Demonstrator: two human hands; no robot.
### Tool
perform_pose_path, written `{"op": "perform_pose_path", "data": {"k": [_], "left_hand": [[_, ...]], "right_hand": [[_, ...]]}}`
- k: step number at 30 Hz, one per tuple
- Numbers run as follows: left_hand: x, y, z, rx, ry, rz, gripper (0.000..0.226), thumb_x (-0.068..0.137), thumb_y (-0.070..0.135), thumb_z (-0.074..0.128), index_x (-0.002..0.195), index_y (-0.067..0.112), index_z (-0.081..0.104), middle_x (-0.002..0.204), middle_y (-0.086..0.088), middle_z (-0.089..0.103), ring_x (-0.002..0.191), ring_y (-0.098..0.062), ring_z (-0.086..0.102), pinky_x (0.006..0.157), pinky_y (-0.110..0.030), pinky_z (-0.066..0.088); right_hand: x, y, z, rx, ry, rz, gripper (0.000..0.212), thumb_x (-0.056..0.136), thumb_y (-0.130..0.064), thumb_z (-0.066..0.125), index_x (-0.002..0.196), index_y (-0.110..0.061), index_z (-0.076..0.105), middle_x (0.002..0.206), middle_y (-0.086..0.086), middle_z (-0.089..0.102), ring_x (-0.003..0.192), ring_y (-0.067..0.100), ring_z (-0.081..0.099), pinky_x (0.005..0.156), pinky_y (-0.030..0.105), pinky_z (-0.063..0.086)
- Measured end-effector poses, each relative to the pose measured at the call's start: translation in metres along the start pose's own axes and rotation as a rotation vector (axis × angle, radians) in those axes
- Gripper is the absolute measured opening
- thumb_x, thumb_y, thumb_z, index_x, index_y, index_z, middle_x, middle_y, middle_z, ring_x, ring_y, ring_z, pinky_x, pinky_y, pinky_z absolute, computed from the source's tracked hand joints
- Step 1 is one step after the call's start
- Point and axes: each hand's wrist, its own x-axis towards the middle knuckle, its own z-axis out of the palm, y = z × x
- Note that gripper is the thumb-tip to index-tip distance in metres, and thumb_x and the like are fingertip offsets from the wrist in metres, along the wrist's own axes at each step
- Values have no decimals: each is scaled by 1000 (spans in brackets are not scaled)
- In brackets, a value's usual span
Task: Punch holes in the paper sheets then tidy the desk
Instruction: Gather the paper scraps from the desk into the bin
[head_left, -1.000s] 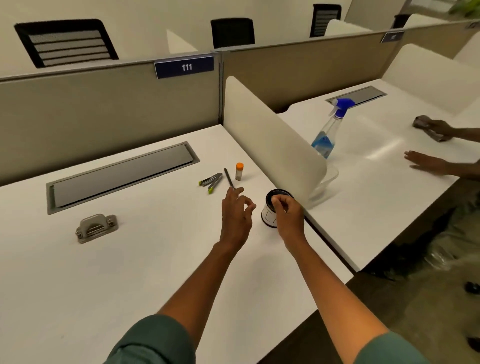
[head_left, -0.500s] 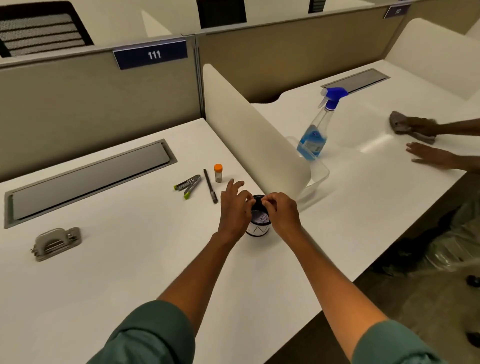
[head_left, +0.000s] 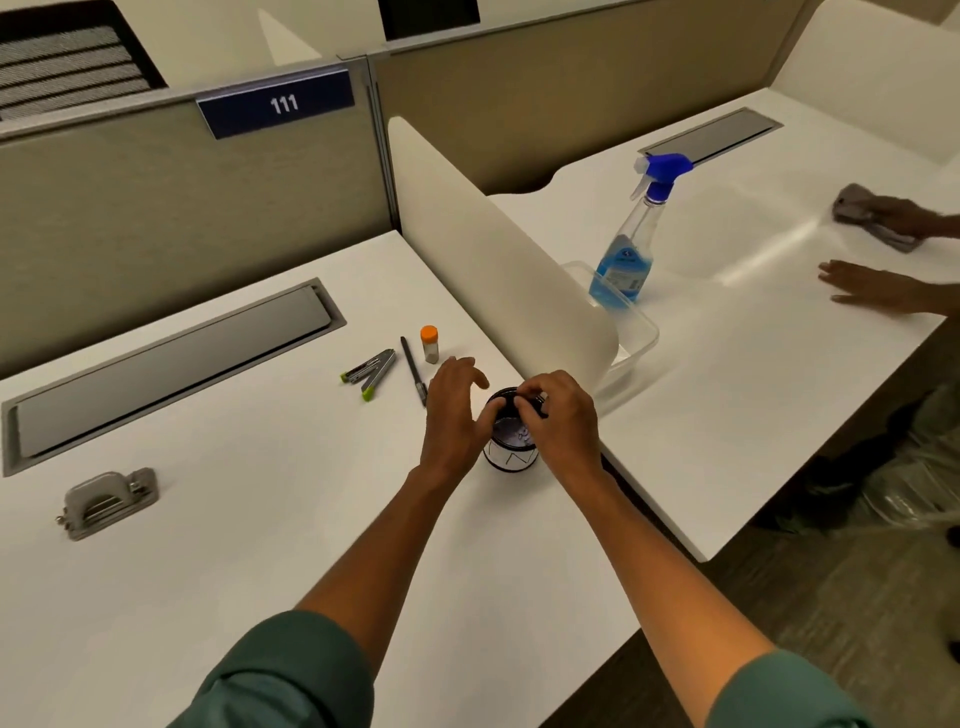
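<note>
Reaching forward with both forearms, green sleeves (head_left: 291, 675) pushed up near the elbows, wrists converging over a small round cup (head_left: 511, 449) with a black rim and white side. Left hand (head_left: 454, 410) at the cup's left edge, palm down, thumb against the rim, fingers spread and loosely curved above the desk (head_left: 234, 545), not wrapped round anything. Right hand (head_left: 561, 415) on top of the cup from the right, fingers curled over the far rim and pinching it. Standing upright near the desk's right edge, just in front of the rounded white divider (head_left: 493, 270). Lying just left of the left hand: a dark pen (head_left: 413, 370), almost touched by the fingertips; beyond it an upright orange-capped stick (head_left: 429, 344); further left, two grey staplers with green tips (head_left: 371, 370), side by side. Sitting well apart at the desk's left side, a grey hole punch (head_left: 109, 501). Set into the desk behind, a long grey cable hatch (head_left: 171, 364). Mounted on the partition, a blue plate reading 111 (head_left: 278, 104). Standing across the divider on the next desk, a blue spray bottle (head_left: 631, 244) beside a clear tub (head_left: 631, 338). Pressing a grey cloth (head_left: 862, 215) there, another person's hand, the other hand (head_left: 867, 288) flat on that desk.
</note>
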Motion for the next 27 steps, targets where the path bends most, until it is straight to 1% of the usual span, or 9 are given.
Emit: {"op": "perform_pose_path", "data": {"k": [2, 3, 5, 9, 12, 14, 16, 19, 27], "left_hand": [[-6, -4, -6, -39, 54, -3, 25, 87, 23, 69, 103, 12, 54, 119, -3, 55, 120, -16, 47, 98, -12, 29], [-10, -9, -8, -58, 79, -18, 26, 88, 27, 68, 106, 15, 53, 118, 0, 55, 117, -15, 48, 98, -11, 31], [-23, -21, -14, -67, 100, -72, 26, 90, 32, 65, 109, 20, 53, 120, 3, 55, 115, -14, 50, 97, -19, 36], [-58, -48, -24, 2, 71, -168, 23, 91, 33, 63, 110, 22, 55, 122, 3, 55, 117, -13, 47, 96, -23, 36], [-84, -66, -34, 75, 59, -198, 20, 91, 31, 63, 107, 21, 56, 113, 6, 57, 106, -12, 47, 90, -29, 44], [-100, -76, -42, 104, 64, -221, 18, 91, 30, 64, 105, 22, 57, 109, 8, 57, 101, -11, 47, 86, -33, 46], [-114, -84, -49, 119, 68, -237, 17, 90, 27, 65, 104, 21, 59, 107, 8, 56, 99, -11, 48, 84, -35, 48], [-132, -95, -61, 133, 61, -254, 17, 89, 24, 66, 104, 21, 59, 104, 8, 55, 97, -11, 49, 84, -36, 48], [-154, -101, -78, 156, 17, -257, 15, 89, 19, 66, 102, 21, 60, 103, 8, 55, 99, -11, 48, 86, -34, 46]], "right_hand": [[-9, -7, 1, 71, 45, -2, 12, 83, -18, 73, 93, -15, 66, 90, -3, 63, 74, 4, 55, 67, 5, 42], [-16, -11, 2, 115, 65, 2, 12, 82, -18, 74, 92, -16, 67, 88, -5, 62, 70, 2, 54, 65, 2, 40], [-36, -18, 8, 190, 89, 21, 12, 82, -18, 75, 92, -17, 68, 86, -10, 60, 68, -2, 55, 64, 2, 41], [-79, -18, 28, 221, 104, 75, 9, 83, -19, 74, 88, -18, 67, 78, -11, 59, 64, 3, 53, 60, 7, 42], [-104, -9, 45, 155, 33, 175, 14, 82, -24, 75, 94, -20, 69, 77, -11, 58, 62, 6, 51, 59, 8, 40], [-114, -2, 55, 104, -43, 248, 23, 82, -28, 74, 103, -19, 69, 82, -8, 59, 71, 7, 54, 64, 16, 45], [-121, 5, 63, 39, -98, 286, 32, 82, -29, 74, 111, -17, 68, 87, -5, 60, 84, 15, 56, 72, 27, 50], [-126, 9, 74, -69, -142, 299, 38, 82, -30, 74, 116, -14, 67, 91, -1, 61, 92, 21, 54, 81, 38, 48], [-123, -1, 98, -157, -24, 388, 29, 81, -35, 74, 105, -19, 74, 91, -3, 65, 92, 23, 54, 78, 37, 40]]}}
